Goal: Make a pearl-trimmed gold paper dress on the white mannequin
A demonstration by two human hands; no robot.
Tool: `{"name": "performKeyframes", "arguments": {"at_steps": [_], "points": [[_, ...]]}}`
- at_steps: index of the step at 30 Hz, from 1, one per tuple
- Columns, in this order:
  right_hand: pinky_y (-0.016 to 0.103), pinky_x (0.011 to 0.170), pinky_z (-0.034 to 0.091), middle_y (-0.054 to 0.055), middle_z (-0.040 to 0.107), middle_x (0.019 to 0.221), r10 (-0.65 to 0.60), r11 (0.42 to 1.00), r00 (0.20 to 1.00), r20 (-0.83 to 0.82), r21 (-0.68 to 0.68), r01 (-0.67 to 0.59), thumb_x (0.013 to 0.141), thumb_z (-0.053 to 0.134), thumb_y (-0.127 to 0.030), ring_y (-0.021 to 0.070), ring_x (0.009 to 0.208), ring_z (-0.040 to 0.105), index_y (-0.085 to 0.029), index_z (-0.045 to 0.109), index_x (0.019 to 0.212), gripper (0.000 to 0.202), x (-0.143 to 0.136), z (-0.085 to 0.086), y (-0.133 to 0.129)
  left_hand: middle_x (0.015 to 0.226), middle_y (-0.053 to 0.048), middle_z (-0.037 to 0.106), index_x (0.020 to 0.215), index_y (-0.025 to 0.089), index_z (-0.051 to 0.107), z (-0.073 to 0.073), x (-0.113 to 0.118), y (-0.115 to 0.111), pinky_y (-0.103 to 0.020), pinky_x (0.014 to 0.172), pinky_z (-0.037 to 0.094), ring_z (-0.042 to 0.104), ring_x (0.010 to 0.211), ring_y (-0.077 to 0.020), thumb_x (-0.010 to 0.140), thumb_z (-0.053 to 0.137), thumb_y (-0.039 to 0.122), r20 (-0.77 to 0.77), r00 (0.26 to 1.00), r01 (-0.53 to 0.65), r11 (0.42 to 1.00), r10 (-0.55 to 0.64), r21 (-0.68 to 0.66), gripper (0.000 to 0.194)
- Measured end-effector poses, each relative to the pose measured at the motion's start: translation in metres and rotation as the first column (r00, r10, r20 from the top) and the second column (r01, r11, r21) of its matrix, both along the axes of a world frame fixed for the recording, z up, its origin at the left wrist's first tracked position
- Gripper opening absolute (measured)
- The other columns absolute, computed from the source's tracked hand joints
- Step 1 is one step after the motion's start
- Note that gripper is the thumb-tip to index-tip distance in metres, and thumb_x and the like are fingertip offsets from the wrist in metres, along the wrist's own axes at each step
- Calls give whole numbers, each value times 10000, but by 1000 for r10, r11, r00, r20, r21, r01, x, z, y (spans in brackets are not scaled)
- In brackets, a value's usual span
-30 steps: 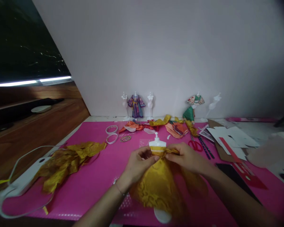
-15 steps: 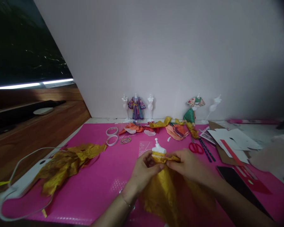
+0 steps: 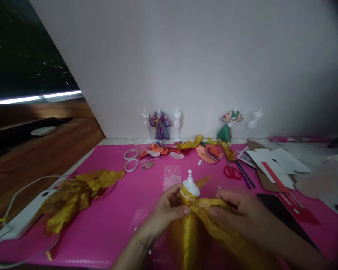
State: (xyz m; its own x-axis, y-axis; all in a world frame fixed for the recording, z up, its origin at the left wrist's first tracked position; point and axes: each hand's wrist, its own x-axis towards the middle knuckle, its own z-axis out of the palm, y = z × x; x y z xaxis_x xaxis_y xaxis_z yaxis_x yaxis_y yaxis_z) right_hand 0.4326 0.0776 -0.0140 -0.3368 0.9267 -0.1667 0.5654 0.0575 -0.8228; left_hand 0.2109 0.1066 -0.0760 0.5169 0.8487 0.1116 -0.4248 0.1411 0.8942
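A small white mannequin (image 3: pixel 190 186) stands in front of me, tilted a little, with a gold fabric dress (image 3: pixel 189 240) around it. A row of pearl beads (image 3: pixel 187 195) crosses the top of the dress. My left hand (image 3: pixel 169 208) is closed around the mannequin's side, thumb on the gold cloth below the beads. Between the fingers and thumb of my right hand (image 3: pixel 236 213) is a gold fabric strip (image 3: pixel 214 203), pulled out to the right from the mannequin. The strip's lower part runs down under my right forearm and is blurred.
A pearl sticker sheet (image 3: pixel 171 178) lies behind the mannequin. Red scissors (image 3: pixel 232 172), a dark flat slab (image 3: pixel 284 217) and papers (image 3: pixel 281 167) lie to the right. Tape rolls (image 3: pixel 131 165) and crumpled gold fabric (image 3: pixel 81 195) are left. Dressed mannequins (image 3: pixel 160 125) line the wall.
My right hand has moved right and a little down, drawing the gold strip out from the mannequin. The mannequin now leans more, and my left hand has shifted slightly lower.
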Motion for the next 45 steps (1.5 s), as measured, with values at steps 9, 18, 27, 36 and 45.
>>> {"name": "performKeyframes", "arguments": {"at_steps": [9,18,27,36,45], "points": [[228,547,417,-22,645,710,-190,895,836,-515,-441,-69,655,814,-350,140,625,590,-230,626,750,242,-6,-4,-8,949,-34,724,1153,213,676,-4,0,0,-261,834,447,666,877,-165,648,883,292,73,987,149,986,-144,-70,551],[238,554,368,-34,590,699,-24,952,983,-180,-304,-32,719,689,-188,134,652,539,-200,611,797,111,5,1,-12,972,-40,732,1142,218,686,-5,2,0,-273,832,467,673,893,-182,593,912,288,82,974,219,969,-210,-113,597],[270,747,470,-27,670,917,-106,946,899,-425,-322,-41,848,580,-187,183,881,630,-265,603,997,170,1,-20,-25,951,-25,730,1140,219,677,-2,9,-6,-222,762,477,676,850,-157,597,893,190,177,971,198,959,-163,-201,586],[301,766,485,-13,682,829,-275,869,706,-653,-483,-108,799,675,-224,173,775,658,-216,634,884,95,-9,-40,-27,1021,-65,742,1127,205,674,3,15,-16,-371,909,492,699,982,-277,630,786,167,248,956,227,932,-158,-282,511],[267,692,449,-15,664,810,-239,917,769,-593,-398,-22,642,808,-290,190,802,627,-209,626,900,326,-11,-44,-27,1039,-53,745,1217,230,641,1,9,-17,-339,887,497,698,992,-257,680,784,219,188,957,275,905,-223,-325,556]]}}
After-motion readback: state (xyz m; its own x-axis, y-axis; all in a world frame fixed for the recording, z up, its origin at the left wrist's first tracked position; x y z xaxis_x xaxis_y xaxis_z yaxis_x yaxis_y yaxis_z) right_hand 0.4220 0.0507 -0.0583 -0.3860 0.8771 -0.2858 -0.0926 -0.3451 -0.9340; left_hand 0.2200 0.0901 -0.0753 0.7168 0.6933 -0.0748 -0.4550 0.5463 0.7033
